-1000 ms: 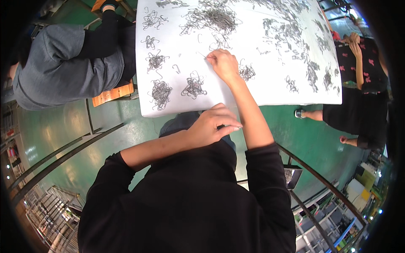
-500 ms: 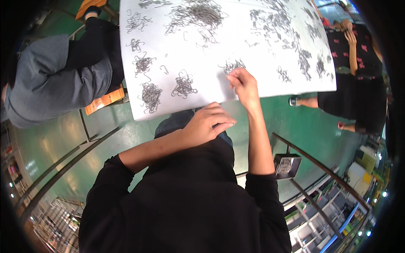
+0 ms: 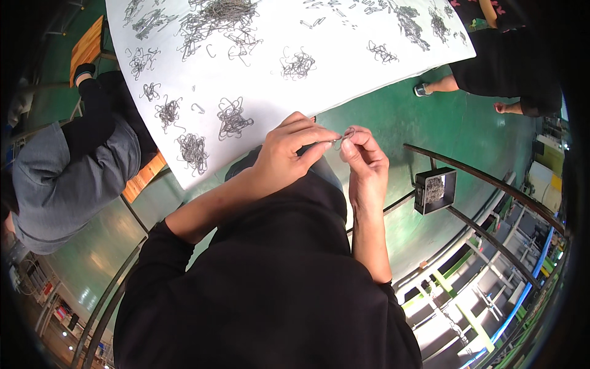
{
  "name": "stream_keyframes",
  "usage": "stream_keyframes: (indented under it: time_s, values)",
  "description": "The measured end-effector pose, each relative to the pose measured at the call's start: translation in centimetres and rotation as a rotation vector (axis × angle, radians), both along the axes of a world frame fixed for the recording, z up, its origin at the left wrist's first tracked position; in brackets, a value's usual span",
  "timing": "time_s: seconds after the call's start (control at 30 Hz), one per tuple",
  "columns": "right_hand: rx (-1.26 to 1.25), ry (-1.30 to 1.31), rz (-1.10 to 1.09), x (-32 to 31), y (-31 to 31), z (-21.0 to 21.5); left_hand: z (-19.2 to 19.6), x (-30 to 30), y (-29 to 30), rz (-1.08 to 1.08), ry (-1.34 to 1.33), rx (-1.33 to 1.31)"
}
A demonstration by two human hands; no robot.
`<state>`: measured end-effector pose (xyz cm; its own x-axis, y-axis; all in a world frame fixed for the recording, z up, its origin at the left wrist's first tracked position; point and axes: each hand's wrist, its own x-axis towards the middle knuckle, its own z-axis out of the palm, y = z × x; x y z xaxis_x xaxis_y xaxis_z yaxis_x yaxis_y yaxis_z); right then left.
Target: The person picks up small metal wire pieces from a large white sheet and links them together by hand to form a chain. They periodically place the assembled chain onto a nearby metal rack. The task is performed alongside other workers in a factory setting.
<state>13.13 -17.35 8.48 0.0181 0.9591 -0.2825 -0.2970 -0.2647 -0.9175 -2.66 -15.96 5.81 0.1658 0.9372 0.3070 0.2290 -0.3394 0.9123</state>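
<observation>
My left hand [image 3: 292, 149] and my right hand [image 3: 367, 158] meet just off the near edge of a white-covered table [image 3: 270, 92]. Between the right thumb and fingers is a thin bent wire hook [image 3: 350, 132]. The left thumb and fingertips pinch a tiny piece, too small to name, touching or close to the hook. Beyond them on the table lie loose piles of similar dark wire hooks: one pile [image 3: 298, 64] straight ahead, another [image 3: 233, 119] left of it, and a bigger heap [image 3: 224, 13] farther back.
A dark box [image 3: 435, 190] holding small metal pieces sits on a metal frame [image 3: 491, 184] at my right. To the left, a person in grey and black [image 3: 80, 178] sits on a wooden bench [image 3: 145, 178]. Another person in black [image 3: 501, 71] is beyond the table's right end.
My right hand has come back from the pile at the table's edge, bringing a wire hook to my left fingertips. The view has turned, shifting the table left and up.
</observation>
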Motion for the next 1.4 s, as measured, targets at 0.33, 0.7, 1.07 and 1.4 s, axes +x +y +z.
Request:
stream_keyframes:
  time_s: [0.33,0.7,1.07,1.4]
  values:
    - [0.377,-0.301,-0.185,0.6,1.6,-1.7,-2.5,1.6,4.5,0.035,0.019,0.065]
    - [0.37,-0.463,-0.042,2.8,2.7,-1.9,-13.1,1.8,25.9,0.336,0.722,0.034]
    - [0.39,-0.548,0.033,3.3,2.6,-2.4,-12.8,1.7,28.2,0.28,1.117,0.267]
    - [0.388,-0.639,-0.051,1.3,0.8,-3.0,-4.9,-0.2,13.8,-0.063,-0.299,-0.714]
